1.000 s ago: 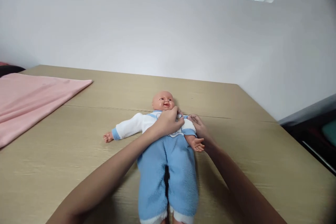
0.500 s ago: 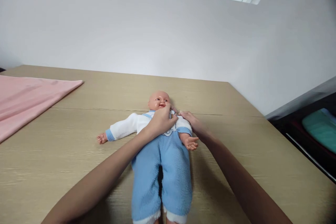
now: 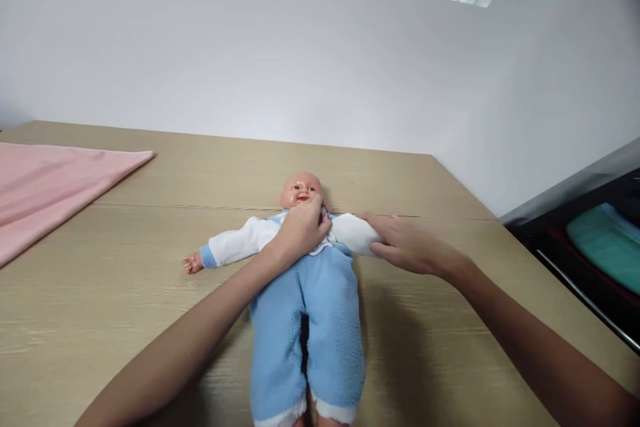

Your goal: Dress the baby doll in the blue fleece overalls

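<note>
A baby doll lies face up on the table, dressed in fluffy blue trousers and a white top with blue cuffs. My left hand is closed at the front of its top, just under the chin, and covers part of the chest. My right hand, slightly blurred, is wrapped around the lower part of the doll's white sleeve, stretched out to the right. That doll hand is hidden behind my fingers. The opposite arm rests spread out on the tabletop.
The wooden table has a seam running across it. A pink cloth lies at the far left. Behind stands a pale wall. At the right, a black case-like thing with teal fabric sits beyond the table edge.
My right hand has moved right from the doll's shoulder to its lower sleeve. The doll's arm, bent down by its side before, now stretches sideways. My left hand stays at the chest.
</note>
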{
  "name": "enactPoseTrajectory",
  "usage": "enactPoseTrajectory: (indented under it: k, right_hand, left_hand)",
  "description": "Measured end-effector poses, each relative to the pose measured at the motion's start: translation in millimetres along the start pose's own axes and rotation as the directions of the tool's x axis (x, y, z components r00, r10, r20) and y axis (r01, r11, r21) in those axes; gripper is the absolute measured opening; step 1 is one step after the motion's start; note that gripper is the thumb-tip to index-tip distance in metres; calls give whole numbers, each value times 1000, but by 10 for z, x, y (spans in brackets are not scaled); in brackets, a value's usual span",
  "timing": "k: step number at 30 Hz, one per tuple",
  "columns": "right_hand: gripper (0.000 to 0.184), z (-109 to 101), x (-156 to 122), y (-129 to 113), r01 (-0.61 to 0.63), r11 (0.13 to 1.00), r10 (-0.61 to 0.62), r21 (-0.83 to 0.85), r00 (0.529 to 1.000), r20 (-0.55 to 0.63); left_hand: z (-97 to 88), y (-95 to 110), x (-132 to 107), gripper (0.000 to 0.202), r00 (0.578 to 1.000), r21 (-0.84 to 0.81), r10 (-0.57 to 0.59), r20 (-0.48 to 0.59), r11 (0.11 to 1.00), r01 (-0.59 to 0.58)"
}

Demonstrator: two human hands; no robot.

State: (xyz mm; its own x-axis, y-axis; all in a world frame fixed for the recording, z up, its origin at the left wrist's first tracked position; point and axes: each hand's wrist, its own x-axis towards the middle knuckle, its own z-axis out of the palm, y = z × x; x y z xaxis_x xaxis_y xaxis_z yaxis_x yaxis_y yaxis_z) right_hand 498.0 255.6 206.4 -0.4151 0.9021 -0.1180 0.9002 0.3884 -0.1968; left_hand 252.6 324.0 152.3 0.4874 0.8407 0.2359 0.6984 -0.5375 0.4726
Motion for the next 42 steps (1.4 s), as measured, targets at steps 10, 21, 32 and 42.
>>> enactPoseTrajectory:
  k: [10, 21, 32, 42]
  right_hand:
    - [52, 430, 18, 1, 156, 986, -163, -58, 974, -156]
    - [42, 292, -65, -28, 3, 1000, -5, -10, 970, -241]
    - [43, 250, 244, 417, -47, 945, 48, 324, 999, 3]
    - [54, 495, 245, 510, -10, 954, 28, 299, 998, -58]
  left_hand:
    - [-71, 176, 87, 22, 995, 195, -77, 61, 979, 64]
    - [-88, 143, -1, 17, 996, 201, -87, -8, 976, 87]
    - [-6, -60, 15, 8, 994, 72, -34, -108, 997, 42]
    - [-145, -109, -471, 24, 945, -120, 94, -314, 983, -138]
